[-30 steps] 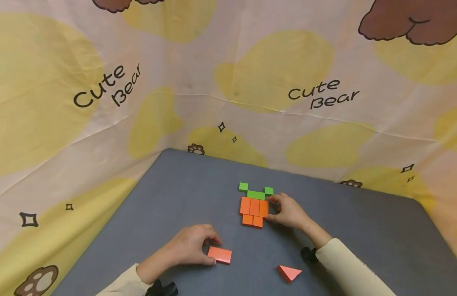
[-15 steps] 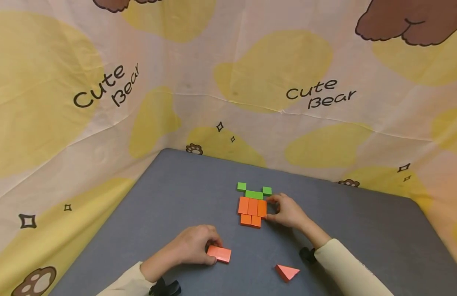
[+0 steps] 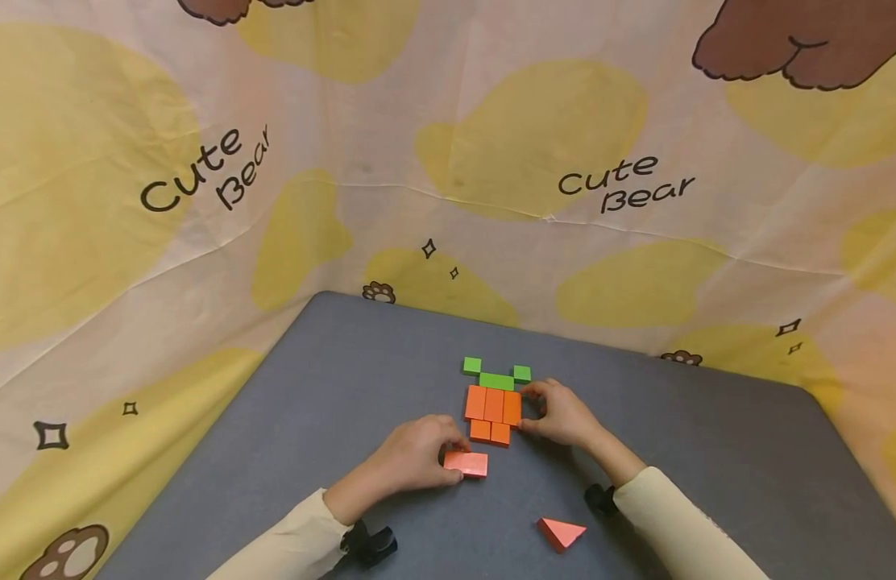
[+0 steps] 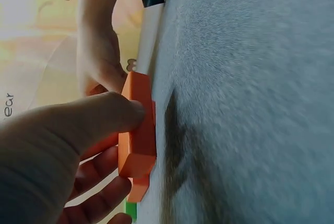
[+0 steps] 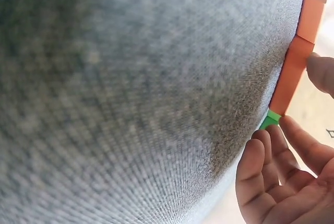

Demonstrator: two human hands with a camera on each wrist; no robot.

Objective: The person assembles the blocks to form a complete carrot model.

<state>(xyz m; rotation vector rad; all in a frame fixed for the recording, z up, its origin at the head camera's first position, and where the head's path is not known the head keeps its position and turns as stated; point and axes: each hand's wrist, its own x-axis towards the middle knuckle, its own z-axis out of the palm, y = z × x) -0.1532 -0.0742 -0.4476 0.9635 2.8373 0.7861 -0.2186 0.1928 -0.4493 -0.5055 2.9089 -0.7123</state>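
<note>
My left hand [image 3: 417,455] pinches a salmon-pink rectangular block [image 3: 471,465] between thumb and fingers. In the left wrist view this block [image 4: 140,148] appears just above the grey tabletop. At the right side of a flat figure of blocks, my right hand [image 3: 562,412] holds the rightmost tall orange block [image 3: 512,408], thumb near its lower end and index finger near its upper end. Two other tall orange blocks [image 3: 485,403] lie against it. Two small orange blocks [image 3: 490,432] adjoin below. Above lie a green rectangle [image 3: 496,381] and two small green blocks [image 3: 472,366].
A pink triangular block [image 3: 561,533] lies nearer on the grey table [image 3: 332,379], right of the left hand. A patterned cloth [image 3: 491,161] hangs behind and along the left. Dark straps [image 3: 368,546] are on the wrists.
My left hand has carried the salmon-pink block forward and to the right, close below the small orange blocks. The right hand stays beside the figure.
</note>
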